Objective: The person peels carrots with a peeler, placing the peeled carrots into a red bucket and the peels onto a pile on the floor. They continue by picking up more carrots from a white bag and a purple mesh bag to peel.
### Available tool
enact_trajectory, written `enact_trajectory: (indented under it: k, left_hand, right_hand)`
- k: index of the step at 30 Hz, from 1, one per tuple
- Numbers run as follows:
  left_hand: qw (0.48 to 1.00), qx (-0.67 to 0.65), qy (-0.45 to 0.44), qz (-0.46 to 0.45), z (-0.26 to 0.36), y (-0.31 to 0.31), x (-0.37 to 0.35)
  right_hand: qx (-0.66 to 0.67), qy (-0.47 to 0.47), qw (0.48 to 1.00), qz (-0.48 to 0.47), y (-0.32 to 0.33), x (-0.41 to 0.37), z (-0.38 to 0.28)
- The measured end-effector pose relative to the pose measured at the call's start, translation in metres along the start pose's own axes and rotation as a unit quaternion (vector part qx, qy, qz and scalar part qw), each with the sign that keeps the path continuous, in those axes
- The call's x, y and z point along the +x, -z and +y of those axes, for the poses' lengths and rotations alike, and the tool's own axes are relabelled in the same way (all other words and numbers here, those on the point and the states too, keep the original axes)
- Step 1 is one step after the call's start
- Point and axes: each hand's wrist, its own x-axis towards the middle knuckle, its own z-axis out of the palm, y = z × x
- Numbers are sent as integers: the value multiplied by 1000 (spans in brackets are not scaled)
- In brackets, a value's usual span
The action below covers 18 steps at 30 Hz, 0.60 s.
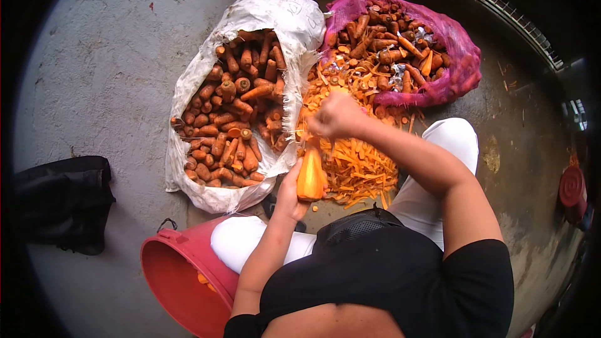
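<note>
On a grey concrete floor (106,75), seen from the head camera looking straight down, a person in a black top and white trousers (244,241) sits with knees apart.

The left hand (289,193) is in the near centre. Its grip is closed round the lower end of a peeled carrot (311,176), bright orange and smooth, held nearly upright between the knees. The carrot stands just beside a heap of orange peelings (363,166), likely so that strips fall onto the heap rather than onto the trousers.

The right hand (338,116) is just beyond the carrot's top and is blurred. Its grip is curled together in a fist, and I cannot tell what is inside it.

Two sacks lie open on the far side, within arm's reach. A white sack (269,15) on the left has its mouth rolled back, showing dull, earthy carrots (231,125). A pink mesh sack (460,56) on the right holds more carrots, and the peelings spill from its mouth towards the person.

A red bucket (172,269) leans against the left knee, with a little orange inside it. A black bag (62,203) lies well apart at the far left edge.
</note>
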Motion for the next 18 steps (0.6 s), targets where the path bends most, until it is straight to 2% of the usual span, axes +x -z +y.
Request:
enact_trajectory:
  k: [1,2,3,5,7,9,10,11,15,16,17,18]
  left_hand:
    - [999,35,14,-20,0,0,-4]
    - [999,32,21,-23,-2,-3,-7]
    - [999,6,26,-36,-2,-8,-8]
    - [997,-45,33,-61,0,-13,-9]
    - [997,-59,10,-56,2,-13,-8]
    - [996,-66,-2,-52,5,-14,-5]
    - [997,-66,0,-50,7,-13,-3]
    - [997,-65,3,-47,8,-12,-2]
    - [981,-115,12,-156,11,-7,1]
    - [975,-128,16,-181,12,-4,3]
    - [968,-140,19,-206,13,-1,4]
    - [974,-131,3,-184,12,0,5]
  right_hand:
    - [-32,-55,998,-31,3,8,21]
    - [-117,-84,989,-25,2,13,42]
    - [-132,-156,972,-117,4,18,65]
    - [-167,-263,946,-89,9,12,79]
    - [-142,-277,947,-81,9,13,71]
    - [-72,-327,928,-163,11,17,53]
    - [-80,-317,939,-109,-6,12,53]
    - [-29,-344,923,-172,-17,6,59]
    - [-49,-328,889,-316,-65,-28,80]
    - [-25,-283,904,-320,-82,-45,90]
    - [-60,-261,887,-376,-85,-52,90]
    - [-92,-234,867,-429,-88,-58,91]
